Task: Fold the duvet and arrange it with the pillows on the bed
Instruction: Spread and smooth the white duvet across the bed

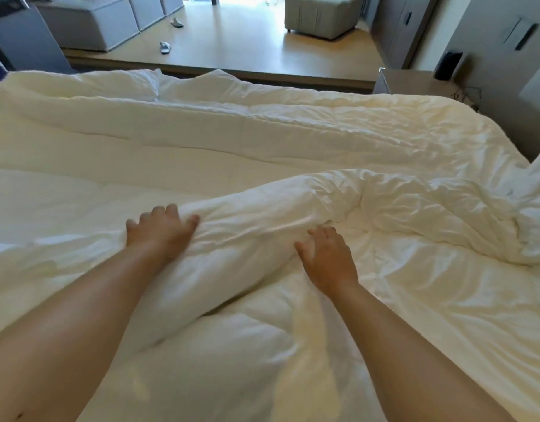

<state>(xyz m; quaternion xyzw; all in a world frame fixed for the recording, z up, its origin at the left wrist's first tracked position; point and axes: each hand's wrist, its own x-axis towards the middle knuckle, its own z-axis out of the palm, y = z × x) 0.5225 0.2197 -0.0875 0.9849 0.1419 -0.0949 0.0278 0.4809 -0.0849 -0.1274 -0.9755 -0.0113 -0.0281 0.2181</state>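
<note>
A white duvet [293, 141] covers the whole bed, creased and bunched into a raised ridge [384, 196] across the middle. My left hand [160, 231] lies palm down on the left end of that ridge, fingers spread over the fabric. My right hand [326, 257] rests flat on the duvet just in front of the ridge, fingers straight. A white pillow [539, 169] shows at the right edge. The far edge of the duvet is folded up into a hump [214, 79].
Beyond the bed lie a wooden floor [247, 41] with two slippers [165, 47], grey sofa units [104, 22] and a grey ottoman [320, 13]. A bedside table [408, 82] with a dark object [448, 65] stands at the right by the wall.
</note>
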